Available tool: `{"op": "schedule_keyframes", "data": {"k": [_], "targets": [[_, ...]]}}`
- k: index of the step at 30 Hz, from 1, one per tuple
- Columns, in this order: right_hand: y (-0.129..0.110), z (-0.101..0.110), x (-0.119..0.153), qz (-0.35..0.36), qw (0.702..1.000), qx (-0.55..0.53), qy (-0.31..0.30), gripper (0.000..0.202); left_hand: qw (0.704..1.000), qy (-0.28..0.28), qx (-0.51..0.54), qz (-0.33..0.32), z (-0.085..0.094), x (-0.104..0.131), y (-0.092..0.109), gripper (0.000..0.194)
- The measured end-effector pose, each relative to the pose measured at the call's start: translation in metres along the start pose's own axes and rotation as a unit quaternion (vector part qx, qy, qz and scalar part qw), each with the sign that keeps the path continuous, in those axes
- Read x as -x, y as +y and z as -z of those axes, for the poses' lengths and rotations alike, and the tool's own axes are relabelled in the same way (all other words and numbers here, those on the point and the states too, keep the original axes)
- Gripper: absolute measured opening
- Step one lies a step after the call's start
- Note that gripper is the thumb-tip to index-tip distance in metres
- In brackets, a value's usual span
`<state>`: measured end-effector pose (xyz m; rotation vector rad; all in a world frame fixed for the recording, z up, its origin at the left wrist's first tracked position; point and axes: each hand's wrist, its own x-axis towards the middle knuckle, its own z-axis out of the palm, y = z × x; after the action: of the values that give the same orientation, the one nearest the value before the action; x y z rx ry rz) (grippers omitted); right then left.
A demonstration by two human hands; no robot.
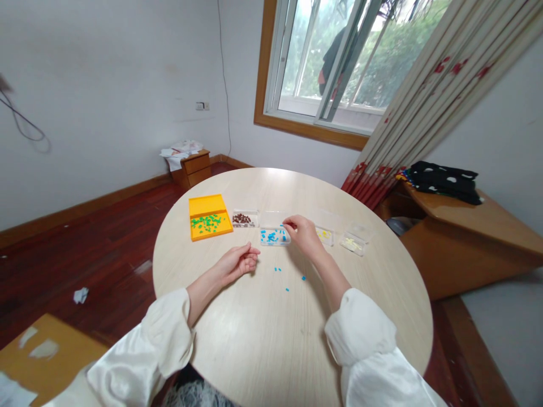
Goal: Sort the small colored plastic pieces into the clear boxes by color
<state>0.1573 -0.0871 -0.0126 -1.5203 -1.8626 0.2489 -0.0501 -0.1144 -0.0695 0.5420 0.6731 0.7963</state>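
My right hand (300, 233) is pinched over the right end of a clear box (275, 244) of blue pieces, with a small blue piece at its fingertips. My left hand (241, 262) hovers above the table left of centre, its fingers curled together; whether anything is inside them is hidden. A few loose blue pieces (304, 278) lie on the table between my forearms. Left of the blue pieces' box are a clear box of brown pieces (242, 219) and an open orange case (206, 202) holding green pieces.
Clear boxes of yellow pieces (326, 234) and pale yellow pieces (352, 244) stand right of my right hand on the round table (263, 350). A wooden cabinet (479, 243) with folded black cloth (443, 181) is beyond the table's right edge.
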Motion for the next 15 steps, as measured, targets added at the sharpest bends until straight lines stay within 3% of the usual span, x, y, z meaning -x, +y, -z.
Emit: {"op": "schedule_keyframes", "data": {"k": [5,9,11,15], "targets": [[0.006,-0.003,0.003,-0.020,1.000,-0.003,0.006,0.019,1.000,0.003,-0.002,-0.001,0.000,0.000,0.000,0.032],[0.003,0.001,0.014,-0.025,0.999,0.012,-0.026,0.022,1.000,0.000,-0.002,-0.002,0.001,0.000,-0.001,0.033],[-0.002,0.003,0.024,-0.021,0.997,0.013,-0.073,0.023,1.000,-0.002,-0.004,-0.006,0.001,-0.001,-0.001,0.032],[-0.009,0.002,0.047,0.009,0.972,0.016,-0.236,0.017,1.000,-0.001,-0.009,-0.012,-0.002,0.001,0.000,0.027]]}}
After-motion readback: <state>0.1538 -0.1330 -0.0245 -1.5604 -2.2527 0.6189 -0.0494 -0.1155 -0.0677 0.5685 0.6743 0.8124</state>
